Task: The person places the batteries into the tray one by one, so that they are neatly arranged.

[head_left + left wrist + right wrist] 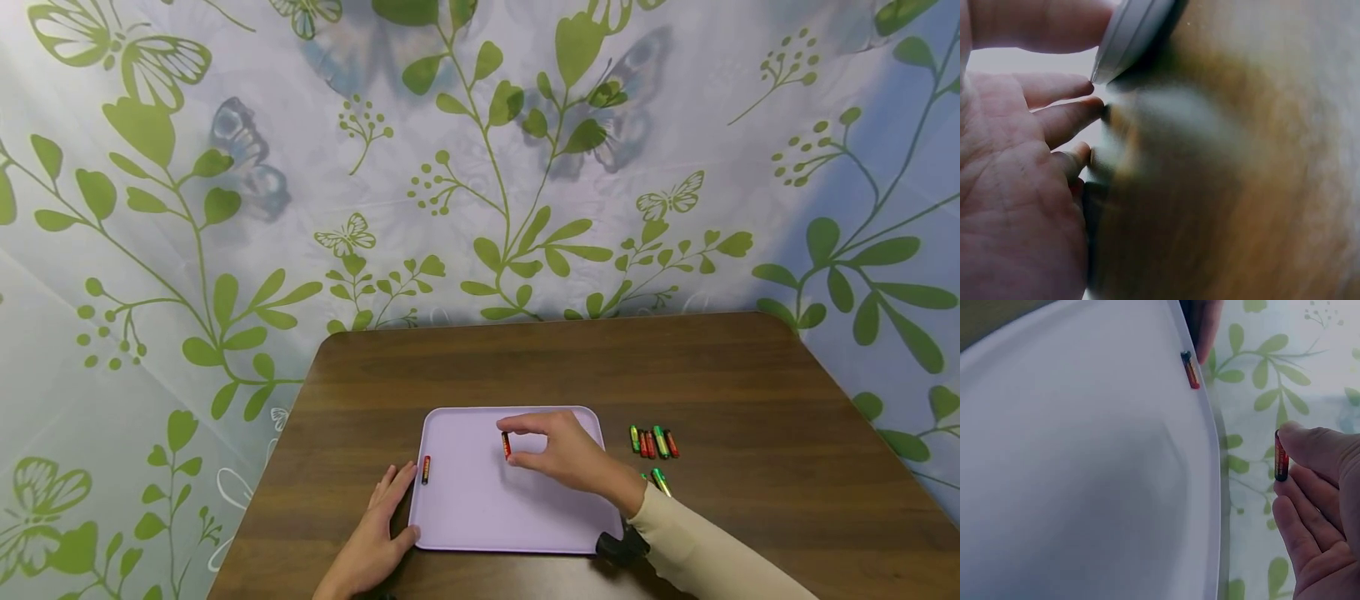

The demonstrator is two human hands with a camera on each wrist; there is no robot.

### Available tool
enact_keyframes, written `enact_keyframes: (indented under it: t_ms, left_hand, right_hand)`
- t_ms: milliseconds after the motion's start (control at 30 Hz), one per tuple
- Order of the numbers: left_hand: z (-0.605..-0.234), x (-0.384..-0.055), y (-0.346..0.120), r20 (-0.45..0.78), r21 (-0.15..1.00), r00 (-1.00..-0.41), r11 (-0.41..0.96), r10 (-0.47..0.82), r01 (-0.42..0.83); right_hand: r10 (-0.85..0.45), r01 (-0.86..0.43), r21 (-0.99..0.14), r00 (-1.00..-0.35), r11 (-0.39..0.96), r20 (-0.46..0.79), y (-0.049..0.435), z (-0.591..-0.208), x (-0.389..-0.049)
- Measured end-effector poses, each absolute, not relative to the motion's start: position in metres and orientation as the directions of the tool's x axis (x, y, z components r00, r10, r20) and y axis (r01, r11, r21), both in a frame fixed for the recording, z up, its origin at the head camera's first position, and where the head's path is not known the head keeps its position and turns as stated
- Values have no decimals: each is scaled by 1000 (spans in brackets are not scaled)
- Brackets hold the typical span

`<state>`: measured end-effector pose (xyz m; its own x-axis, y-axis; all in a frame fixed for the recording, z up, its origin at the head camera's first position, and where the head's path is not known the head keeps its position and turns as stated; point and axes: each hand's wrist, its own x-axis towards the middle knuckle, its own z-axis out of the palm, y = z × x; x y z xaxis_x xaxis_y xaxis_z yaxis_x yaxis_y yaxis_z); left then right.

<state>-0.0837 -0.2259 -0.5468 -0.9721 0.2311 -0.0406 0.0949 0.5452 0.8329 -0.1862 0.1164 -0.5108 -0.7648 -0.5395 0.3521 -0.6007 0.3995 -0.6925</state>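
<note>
One cylindrical battery (pixel 506 446), right hand (pixel 567 455) pinching it, is above the smooth tray (pixel 480 521); one cell (pixel 426 470) lies inside at nine o'clock; left hand (pixel 377 532), fingers extended, touches the tray; seven cylinders (pixel 661 442) show at three.

"What's behind the table (pixel 750 400)?"
"A pale, creased cloth (pixel 420 246) printed with green leaves (pixel 587 136) and butterflies (pixel 347 238)."
"And the table itself?"
"Brown wood grain, rounded far corners (pixel 337 342); the cloth looks bluer toward the right."
</note>
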Motion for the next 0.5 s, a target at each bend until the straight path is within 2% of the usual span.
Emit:
enact_keyframes:
  t_ms: [500]
  left_hand:
    - [-545,-83,-224,-45,828,-975,554,218,86]
  right_hand:
    - [-574,-522,-780,-775,346,264,64,-514,-188]
